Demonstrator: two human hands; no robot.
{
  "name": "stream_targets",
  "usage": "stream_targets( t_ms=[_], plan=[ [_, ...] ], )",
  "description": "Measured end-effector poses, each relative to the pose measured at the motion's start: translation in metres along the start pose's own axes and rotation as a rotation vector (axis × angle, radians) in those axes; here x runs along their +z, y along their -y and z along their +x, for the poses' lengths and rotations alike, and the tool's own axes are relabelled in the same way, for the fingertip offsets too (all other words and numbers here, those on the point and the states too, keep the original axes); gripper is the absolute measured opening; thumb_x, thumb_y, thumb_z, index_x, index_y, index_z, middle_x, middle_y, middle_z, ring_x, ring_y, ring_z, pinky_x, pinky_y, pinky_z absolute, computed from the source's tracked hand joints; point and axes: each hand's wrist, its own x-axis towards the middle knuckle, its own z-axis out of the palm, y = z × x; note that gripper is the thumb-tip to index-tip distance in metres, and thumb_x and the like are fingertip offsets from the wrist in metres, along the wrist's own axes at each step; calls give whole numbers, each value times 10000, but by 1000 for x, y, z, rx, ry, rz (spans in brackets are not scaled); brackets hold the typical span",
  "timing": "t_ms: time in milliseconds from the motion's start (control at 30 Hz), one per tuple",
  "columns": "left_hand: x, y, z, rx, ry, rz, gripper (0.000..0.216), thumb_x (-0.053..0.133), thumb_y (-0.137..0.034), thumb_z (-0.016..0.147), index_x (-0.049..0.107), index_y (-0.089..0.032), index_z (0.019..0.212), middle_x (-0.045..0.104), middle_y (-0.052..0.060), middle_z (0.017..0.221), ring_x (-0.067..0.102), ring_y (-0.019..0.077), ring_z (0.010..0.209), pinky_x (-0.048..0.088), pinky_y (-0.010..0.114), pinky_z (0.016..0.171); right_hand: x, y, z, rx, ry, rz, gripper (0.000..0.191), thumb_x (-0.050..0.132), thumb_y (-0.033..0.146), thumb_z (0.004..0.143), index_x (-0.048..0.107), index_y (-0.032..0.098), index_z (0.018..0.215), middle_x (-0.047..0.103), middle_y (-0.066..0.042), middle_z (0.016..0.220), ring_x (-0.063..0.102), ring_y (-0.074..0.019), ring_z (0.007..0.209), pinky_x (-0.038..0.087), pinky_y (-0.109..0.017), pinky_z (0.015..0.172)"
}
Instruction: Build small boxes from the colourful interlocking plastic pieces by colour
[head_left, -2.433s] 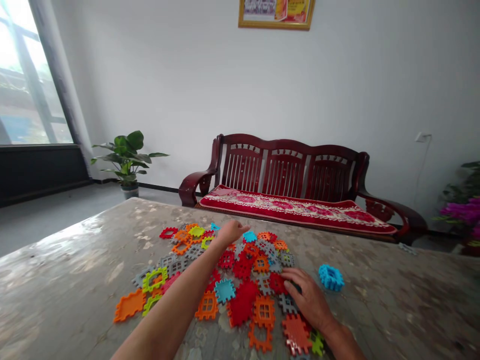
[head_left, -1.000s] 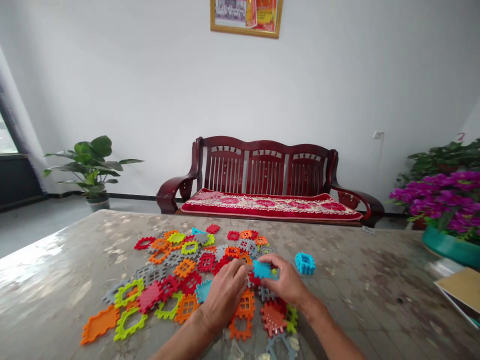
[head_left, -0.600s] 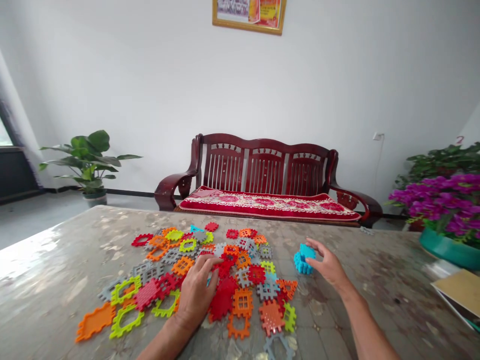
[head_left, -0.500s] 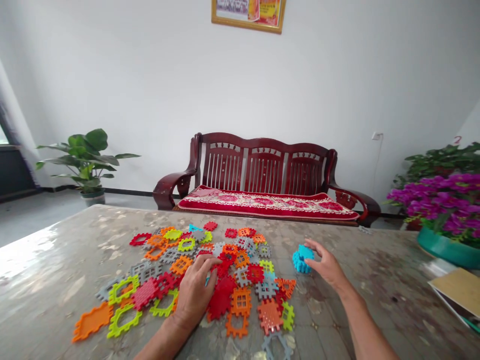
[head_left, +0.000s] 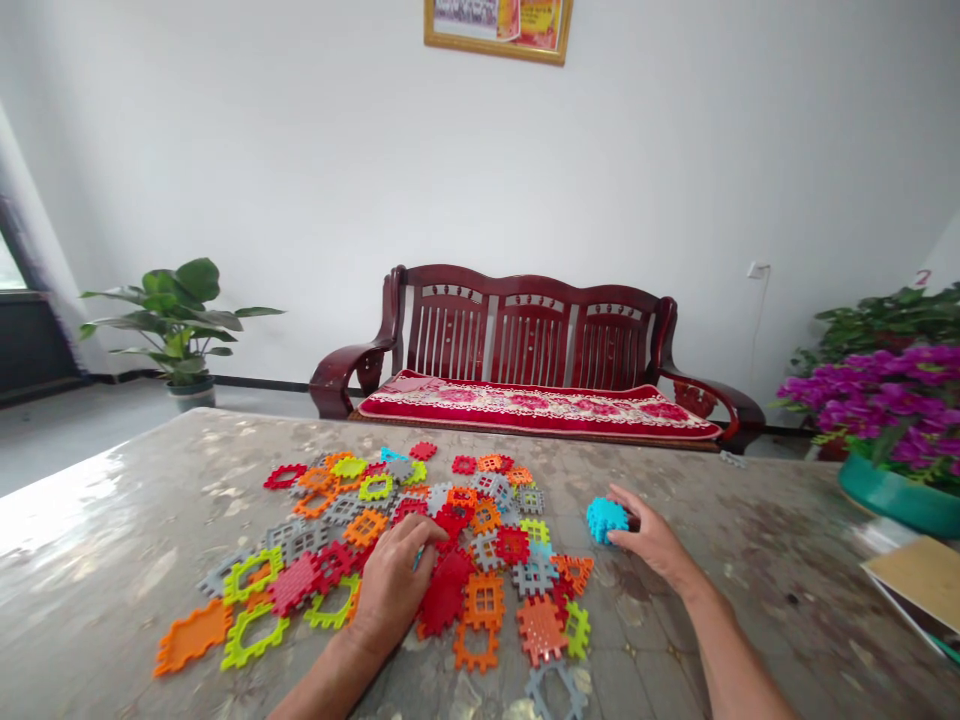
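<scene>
Head view, and from where I stand both bare hands are down at the patterned tabletop [head_left: 645,625]. On the right, there's the little blue stack [head_left: 606,521] of toothed pieces, sitting by itself just outside the big heap. The right hand [head_left: 654,542] is right at it: thumb at the near edge, fingers beyond the far side, a gap between them, though I can't tell whether they're gripping.

Over to the left hand [head_left: 397,572], palm down on the heap, fingers bent and close together. A scrap of blue [head_left: 418,557] peeks out by the thumb; whether it's pinched there, I can't tell from here. Just beside that hand lies a large red piece [head_left: 447,592], and near it an orange window piece [head_left: 484,598].

The heap spreads wide, with a solid orange tile [head_left: 193,638] at its near left edge. Between the heap and the blue stack sits an orange triangle [head_left: 576,574].

Behind the table stands a dark red wooden bench [head_left: 529,335] under a red floral cover [head_left: 532,403]. At the right, purple flowers [head_left: 881,400] rise from a teal pot [head_left: 900,500].
</scene>
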Motion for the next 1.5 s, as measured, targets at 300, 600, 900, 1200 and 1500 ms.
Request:
stream_targets(
  t_ms=[300,600,900,1200,1500],
  plan=[
    [-4,0,7,-21,-48,-14,238,468,-127,794,674,-244,812,687,10,857,645,161,846,495,279,775,-6,3,3,-37,-45,-77,781,733,423,593,548,191,1315,588,-133,1340,541,-311,1237,408,-452,1055],
    [0,-16,43,40,121,-50,272,483,-128,843,714,-241,932,723,32,972,641,176,948,483,325,906,71,86,-10,-341,27,-200,330,553,431,841,705,242,1065,685,-88,1161,591,-260,1135,416,-457,1049],
    [37,-25,80,313,469,224,419,473,-490,916,565,-360,1304,474,48,1447,355,308,1365,309,516,1101,106,81,-27,-309,266,-351,363,460,454,931,706,245,1097,657,-81,1224,550,-252,1180,395,-456,1052],
    [20,-8,76,139,424,389,314,459,-369,923,573,-275,1199,644,79,1191,589,266,1111,357,485,1014,106,79,-28,-333,285,-374,336,480,443,925,723,253,1056,655,-79,1228,555,-254,1163,399,-461,1028],
    [-15,3,70,-127,429,515,240,442,-173,835,664,-190,923,711,119,976,661,263,928,404,463,911,108,77,-28,-336,267,-375,307,496,413,915,733,252,1026,664,-75,1214,568,-254,1144,408,-463,1017]
  ],
)
